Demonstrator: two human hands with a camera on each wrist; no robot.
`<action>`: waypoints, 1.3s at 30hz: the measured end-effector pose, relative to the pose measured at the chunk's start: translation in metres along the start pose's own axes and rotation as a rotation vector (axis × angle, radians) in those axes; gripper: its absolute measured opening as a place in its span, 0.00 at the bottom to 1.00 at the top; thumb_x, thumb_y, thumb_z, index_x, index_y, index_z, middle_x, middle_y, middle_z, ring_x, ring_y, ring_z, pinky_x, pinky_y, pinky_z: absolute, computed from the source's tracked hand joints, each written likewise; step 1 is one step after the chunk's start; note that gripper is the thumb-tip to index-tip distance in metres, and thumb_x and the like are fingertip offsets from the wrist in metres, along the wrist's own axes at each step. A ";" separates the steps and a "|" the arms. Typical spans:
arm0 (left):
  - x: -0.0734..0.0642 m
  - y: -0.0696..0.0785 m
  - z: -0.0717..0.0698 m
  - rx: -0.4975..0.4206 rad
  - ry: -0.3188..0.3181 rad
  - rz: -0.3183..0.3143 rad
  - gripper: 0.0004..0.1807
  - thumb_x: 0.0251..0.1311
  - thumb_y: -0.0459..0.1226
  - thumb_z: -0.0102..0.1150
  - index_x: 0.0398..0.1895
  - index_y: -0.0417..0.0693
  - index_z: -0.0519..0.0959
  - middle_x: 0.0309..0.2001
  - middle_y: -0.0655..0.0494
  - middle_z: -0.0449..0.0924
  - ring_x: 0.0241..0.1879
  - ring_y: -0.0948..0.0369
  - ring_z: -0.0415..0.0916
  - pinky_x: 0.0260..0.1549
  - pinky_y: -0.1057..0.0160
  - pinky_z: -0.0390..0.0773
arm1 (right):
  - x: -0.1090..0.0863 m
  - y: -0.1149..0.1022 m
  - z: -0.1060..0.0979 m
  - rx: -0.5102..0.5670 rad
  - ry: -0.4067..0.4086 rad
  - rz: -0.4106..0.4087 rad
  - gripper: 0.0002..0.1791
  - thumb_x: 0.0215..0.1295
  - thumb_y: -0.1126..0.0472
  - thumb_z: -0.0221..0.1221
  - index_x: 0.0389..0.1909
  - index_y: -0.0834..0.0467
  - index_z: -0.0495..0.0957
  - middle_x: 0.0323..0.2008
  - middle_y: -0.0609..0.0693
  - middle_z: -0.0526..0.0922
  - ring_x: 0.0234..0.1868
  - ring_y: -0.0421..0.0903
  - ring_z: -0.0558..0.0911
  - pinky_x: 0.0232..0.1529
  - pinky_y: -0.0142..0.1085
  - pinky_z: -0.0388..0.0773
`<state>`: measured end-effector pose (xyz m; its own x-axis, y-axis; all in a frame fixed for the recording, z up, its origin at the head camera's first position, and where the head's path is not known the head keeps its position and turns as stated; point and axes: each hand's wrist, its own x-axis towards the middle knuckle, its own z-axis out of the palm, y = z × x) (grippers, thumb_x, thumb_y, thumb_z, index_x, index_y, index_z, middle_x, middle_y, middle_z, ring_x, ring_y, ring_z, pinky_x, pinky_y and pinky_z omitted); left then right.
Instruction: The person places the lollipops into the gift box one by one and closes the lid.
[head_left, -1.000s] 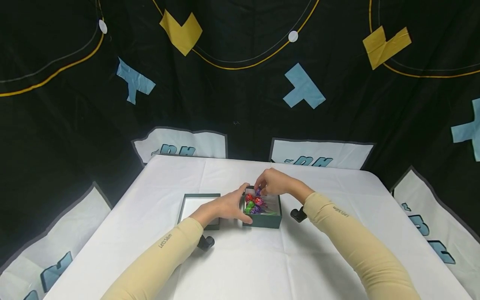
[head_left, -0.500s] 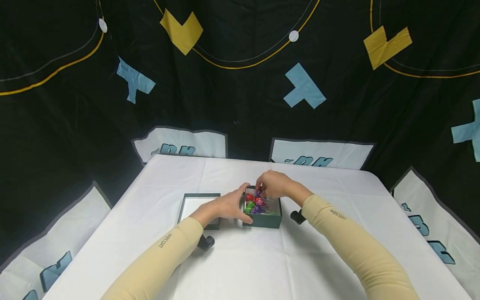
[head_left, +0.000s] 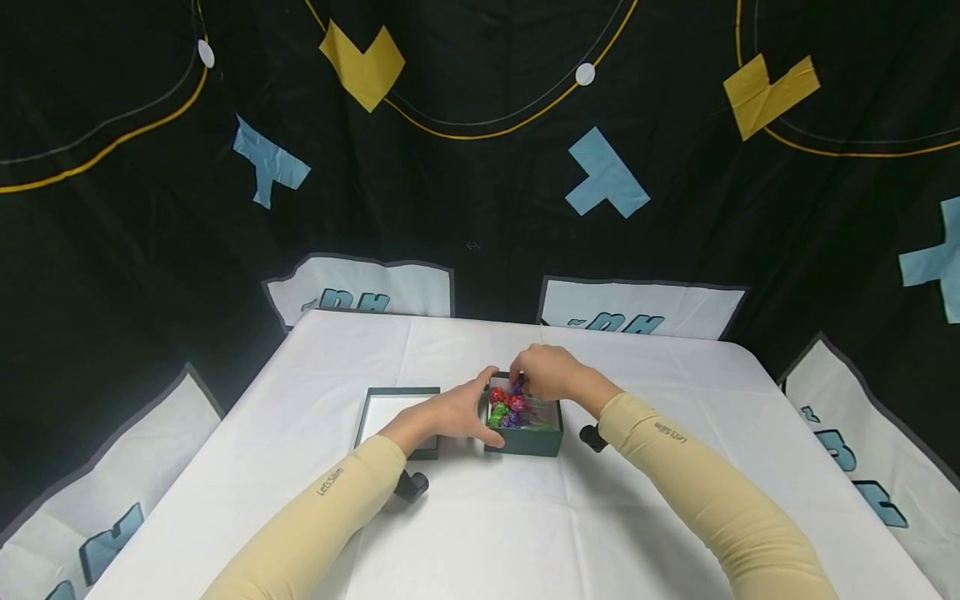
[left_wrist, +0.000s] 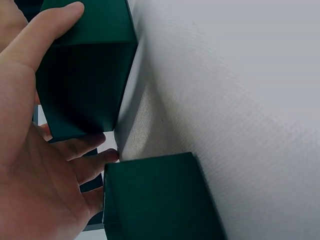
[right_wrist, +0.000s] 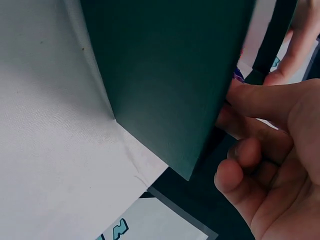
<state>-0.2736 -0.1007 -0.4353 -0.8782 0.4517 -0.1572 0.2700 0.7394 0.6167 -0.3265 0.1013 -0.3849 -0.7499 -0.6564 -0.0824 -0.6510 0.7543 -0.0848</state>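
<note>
A dark green box [head_left: 523,443] stands on the table, its top uncovered. Inside lie several wrapped lollipops [head_left: 498,411] in red, green and purple, their sticks toward the right. My left hand [head_left: 448,410] spans the box's left side, gripping it with the thumb on the near wall and fingers at the far wall. Over the far right part of the box, my right hand [head_left: 553,372] pinches a purple lollipop [head_left: 517,387]. In the right wrist view the box wall [right_wrist: 160,75] hides most of that lollipop; thumb and forefinger reach over the rim.
Left of the box, a green-edged lid [head_left: 426,455] with a white inside lies partly under my left wrist. A white cloth covers the table [head_left: 480,525]. Behind it hangs a black curtain [head_left: 472,200] with coloured shapes.
My right hand has lowered slightly into the far part of the box, with the purple lollipop moving down among the others. The left hand and box have stayed put.
</note>
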 end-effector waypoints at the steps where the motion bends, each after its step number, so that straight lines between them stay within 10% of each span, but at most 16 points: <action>1: 0.000 0.000 0.000 0.001 -0.001 -0.001 0.70 0.44 0.59 0.77 0.82 0.56 0.39 0.79 0.50 0.56 0.76 0.51 0.58 0.71 0.44 0.63 | 0.000 0.000 0.001 -0.010 0.006 -0.003 0.12 0.60 0.68 0.68 0.43 0.52 0.89 0.43 0.47 0.90 0.45 0.45 0.86 0.52 0.44 0.84; 20: -0.001 0.001 -0.001 -0.016 0.000 0.011 0.69 0.44 0.58 0.77 0.82 0.55 0.40 0.78 0.48 0.56 0.76 0.50 0.57 0.71 0.43 0.62 | 0.002 0.003 0.011 -0.129 -0.032 -0.054 0.17 0.63 0.64 0.66 0.51 0.45 0.88 0.49 0.45 0.88 0.51 0.45 0.86 0.52 0.44 0.84; 39: 0.001 0.001 -0.001 0.006 -0.008 -0.009 0.70 0.44 0.58 0.78 0.82 0.58 0.39 0.78 0.50 0.57 0.75 0.50 0.59 0.70 0.42 0.63 | -0.013 0.007 0.004 0.021 0.036 -0.004 0.18 0.63 0.62 0.67 0.53 0.48 0.86 0.44 0.45 0.90 0.39 0.41 0.87 0.46 0.42 0.85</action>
<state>-0.2743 -0.1004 -0.4340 -0.8773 0.4491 -0.1693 0.2643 0.7465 0.6106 -0.3210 0.1146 -0.3883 -0.7514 -0.6582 -0.0462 -0.6515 0.7512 -0.1060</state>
